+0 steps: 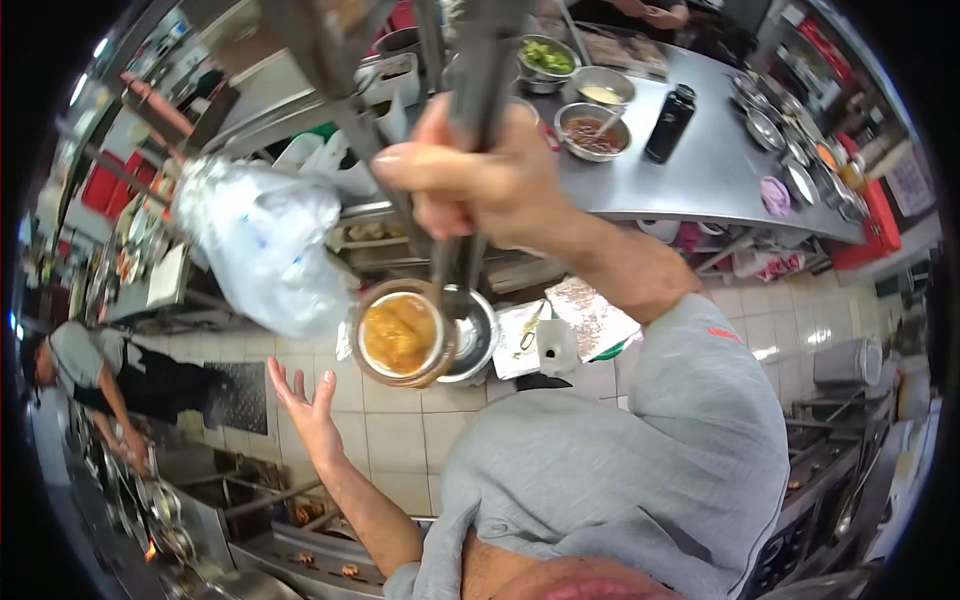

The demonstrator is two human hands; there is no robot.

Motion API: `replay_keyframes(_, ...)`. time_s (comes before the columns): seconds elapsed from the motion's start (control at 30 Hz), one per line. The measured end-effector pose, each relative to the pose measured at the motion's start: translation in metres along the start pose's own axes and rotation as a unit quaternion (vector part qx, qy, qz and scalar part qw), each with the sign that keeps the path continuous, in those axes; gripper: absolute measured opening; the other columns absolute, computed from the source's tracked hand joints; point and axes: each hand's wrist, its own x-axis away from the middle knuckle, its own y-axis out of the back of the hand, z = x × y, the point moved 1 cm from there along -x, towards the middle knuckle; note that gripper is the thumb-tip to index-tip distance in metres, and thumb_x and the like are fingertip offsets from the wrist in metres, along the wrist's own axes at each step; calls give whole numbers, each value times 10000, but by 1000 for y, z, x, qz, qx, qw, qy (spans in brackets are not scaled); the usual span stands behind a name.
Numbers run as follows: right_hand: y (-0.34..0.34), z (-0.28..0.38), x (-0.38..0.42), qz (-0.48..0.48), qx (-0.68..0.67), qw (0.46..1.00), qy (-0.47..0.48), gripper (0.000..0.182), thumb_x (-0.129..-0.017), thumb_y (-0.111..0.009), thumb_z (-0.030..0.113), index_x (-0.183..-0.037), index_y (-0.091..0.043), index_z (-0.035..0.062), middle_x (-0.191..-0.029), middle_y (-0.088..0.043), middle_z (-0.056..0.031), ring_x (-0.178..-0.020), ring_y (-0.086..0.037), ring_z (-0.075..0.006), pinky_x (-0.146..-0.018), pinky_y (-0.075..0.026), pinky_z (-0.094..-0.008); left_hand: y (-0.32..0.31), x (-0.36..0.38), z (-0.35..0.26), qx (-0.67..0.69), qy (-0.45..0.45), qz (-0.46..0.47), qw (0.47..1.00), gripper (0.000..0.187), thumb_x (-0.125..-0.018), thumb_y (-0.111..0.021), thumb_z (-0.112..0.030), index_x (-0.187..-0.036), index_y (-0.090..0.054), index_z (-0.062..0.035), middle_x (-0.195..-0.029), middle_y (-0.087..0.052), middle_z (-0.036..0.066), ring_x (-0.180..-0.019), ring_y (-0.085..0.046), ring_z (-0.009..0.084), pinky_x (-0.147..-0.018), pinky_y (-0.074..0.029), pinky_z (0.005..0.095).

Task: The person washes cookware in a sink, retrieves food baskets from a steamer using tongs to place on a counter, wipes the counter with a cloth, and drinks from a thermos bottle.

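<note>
Right hand (pixel 480 180) clenched around long ladle handles (pixel 470 110); ladle of orange sauce (pixel 400 333) hanging just below it. Left hand (pixel 305 405) released, fingers spread, beneath. Best kept level, wrist steady, clear of the plastic bag (pixel 265 245) alongside.

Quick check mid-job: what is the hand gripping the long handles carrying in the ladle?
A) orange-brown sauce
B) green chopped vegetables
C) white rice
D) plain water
A: the ladle under the right hand holds an orange-brown sauce, while the left hand is open and holds nothing.
</note>
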Motion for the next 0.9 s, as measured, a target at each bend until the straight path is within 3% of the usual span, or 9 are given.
replay_keyframes(0.3,224,92,104,-374,168,909,74,231,-806,-626,68,-665,-446,100,-475,-358,37,-355,-364,-82,-381,-355,-259,-117,43,3,-38,-148,-2,988,918,-702,-755,-182,-1397,-163,-83,-1397,-214,113,-1251,-325,304,-1038,-229,485)
replay_keyframes(0.4,303,111,125,-501,279,805,155,166,-759,-701,121,-703,-555,62,-493,-481,-14,-388,-438,-87,-385,-342,-244,-128,51,-19,-16,-205,-34,978,935,-678,-773,-174,-1380,-166,-60,-1381,-231,110,-1233,-342,302,-1040,-237,462)
replay_keyframes(0.47,368,123,143,-504,544,662,111,247,-732,-736,229,-710,-598,25,-559,-568,-51,-476,-532,-112,-421,-397,-254,-130,58,-38,8,-247,-72,966,947,-663,-783,-172,-1371,-165,-53,-1373,-238,108,-1224,-350,298,-1039,-244,453)
replay_keyframes(0.53,413,122,131,-635,455,598,178,288,-720,-739,270,-739,-592,24,-627,-579,-67,-553,-539,-142,-477,-432,-295,-119,67,-56,50,-327,-117,936,1003,-611,-822,-186,-1351,-158,-52,-1360,-249,105,-1195,-380,292,-1025,-279,441)
replay_keyframes(0.6,423,113,107,-630,506,555,200,282,-726,-732,269,-808,-562,59,-699,-554,-57,-640,-497,-156,-542,-411,-320,-103,72,-74,41,-433,-174,884,943,-663,-795,-293,-1334,-175,-59,-1351,-262,95,-1161,-423,308,-1011,-321,469)
replay_keyframes(0.7,349,64,44,-524,536,599,281,312,-735,-721,267,-912,-516,112,-808,-517,-44,-770,-434,-177,-641,-381,-358,-79,79,-102,-14,-539,-243,807,939,-660,-755,-456,-1331,-200,-106,-1362,-274,86,-1131,-445,315,-988,-329,527)
replay_keyframes(0.83,126,-22,21,-270,528,710,380,402,-747,-707,264,-1050,-456,183,-952,-467,-25,-944,-350,-205,-773,-341,-409,-56,104,-145,-43,-595,-268,757,996,-603,-706,-623,-1359,-233,-178,-1375,-278,48,-1125,-441,305,-995,-282,571)
replay_keyframes(0.87,57,-33,35,-232,592,661,400,430,-750,-704,263,-1084,-441,201,-989,-455,-21,-988,-329,-212,-806,-331,-421,-43,115,-147,-43,-604,-273,747,1002,-590,-707,-632,-1358,-241,-188,-1375,-280,42,-1129,-437,301,-999,-272,573)
replay_keyframes(0.9,-15,-39,53,-256,742,471,402,460,-753,-700,262,-1119,-426,219,-1025,-442,-16,-1031,-308,-219,-839,-321,-434,-31,127,-148,-44,-614,-277,738,1009,-577,-708,-642,-1358,-250,-198,-1374,-282,35,-1133,-433,297,-1004,-263,575)
